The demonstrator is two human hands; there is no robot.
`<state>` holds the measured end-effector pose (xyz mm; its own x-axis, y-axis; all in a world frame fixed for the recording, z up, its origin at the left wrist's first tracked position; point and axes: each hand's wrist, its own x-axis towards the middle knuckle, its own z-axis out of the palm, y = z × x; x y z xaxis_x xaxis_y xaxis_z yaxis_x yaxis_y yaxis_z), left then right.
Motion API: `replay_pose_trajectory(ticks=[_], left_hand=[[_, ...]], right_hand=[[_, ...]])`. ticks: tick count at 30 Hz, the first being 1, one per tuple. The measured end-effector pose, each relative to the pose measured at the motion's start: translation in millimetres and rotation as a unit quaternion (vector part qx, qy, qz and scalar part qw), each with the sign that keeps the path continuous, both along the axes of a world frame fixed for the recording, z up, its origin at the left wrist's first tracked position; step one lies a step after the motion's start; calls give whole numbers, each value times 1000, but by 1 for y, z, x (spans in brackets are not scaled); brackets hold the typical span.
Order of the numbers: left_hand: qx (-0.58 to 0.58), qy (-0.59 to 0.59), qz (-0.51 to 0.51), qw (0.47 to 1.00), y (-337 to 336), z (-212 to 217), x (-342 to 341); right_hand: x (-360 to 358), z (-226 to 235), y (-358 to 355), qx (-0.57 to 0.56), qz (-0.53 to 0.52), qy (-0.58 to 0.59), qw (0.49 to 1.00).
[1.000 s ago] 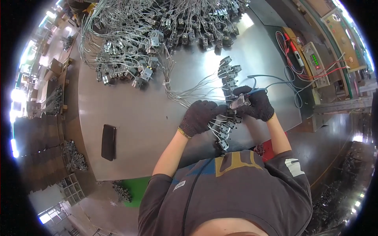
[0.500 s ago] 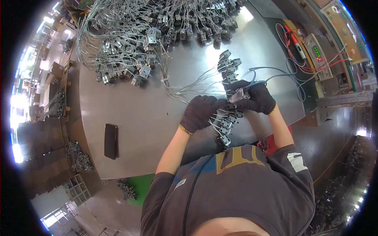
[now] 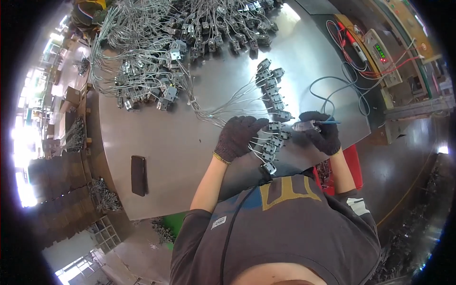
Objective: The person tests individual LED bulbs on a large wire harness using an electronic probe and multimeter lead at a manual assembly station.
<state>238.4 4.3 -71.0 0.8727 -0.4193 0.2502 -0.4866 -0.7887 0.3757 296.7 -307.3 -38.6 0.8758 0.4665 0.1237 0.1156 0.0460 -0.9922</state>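
Observation:
A row of small grey-black switch-like blocks (image 3: 271,90) with shafts lies on the metal table in front of me. White wires (image 3: 232,107) run from them to a tied bundle at the left. My left hand (image 3: 237,137), in a dark knit glove, is closed on white wires beside a middle block (image 3: 274,126); its fingertips partly hide them. My gloved right hand (image 3: 322,133) holds a clear-and-grey plug (image 3: 304,126) fixed to a blue cable (image 3: 327,99). The plug points left at the row, apart from the blocks.
A large heap of wired blocks (image 3: 142,80) covers the far left of the table. A dark phone (image 3: 138,175) lies at the near left. At the right are a meter with a green display (image 3: 380,51), a red probe (image 3: 349,35) and cables. A red bin (image 3: 351,166) is below the table edge.
My right hand has drawn back to the right with the plug, away from the blocks and my left hand. The blue cable has shifted, and the meter's display reads differently.

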Motion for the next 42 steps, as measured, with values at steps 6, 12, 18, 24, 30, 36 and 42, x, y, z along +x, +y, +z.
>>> replay_pose_trajectory(ticks=[6, 12, 18, 24, 30, 36, 42], left_hand=[[21, 17, 7, 1000, 1, -2, -1], [-3, -13, 11, 1000, -2, 1, -3], [-11, -12, 23, 1000, -4, 0, -5], [-12, -17, 25, 999, -3, -4, -4], [-13, 5, 29, 999, -6, 3, -3], [-11, -7, 45, 999, -6, 4, -6], [-25, -5, 56, 998, -9, 5, -6]], right_hand=[[0, -5, 1, -84, 11, -48, 995], [7, -17, 3, -88, 15, -123, 988], [12, -3, 9, -130, 58, -184, 972], [19, -9, 6, -115, 89, -68, 987], [26, -22, 7, -46, 95, -1, 994], [29, -25, 8, -73, 84, -47, 993], [25, -33, 14, 4, 56, -39, 998]])
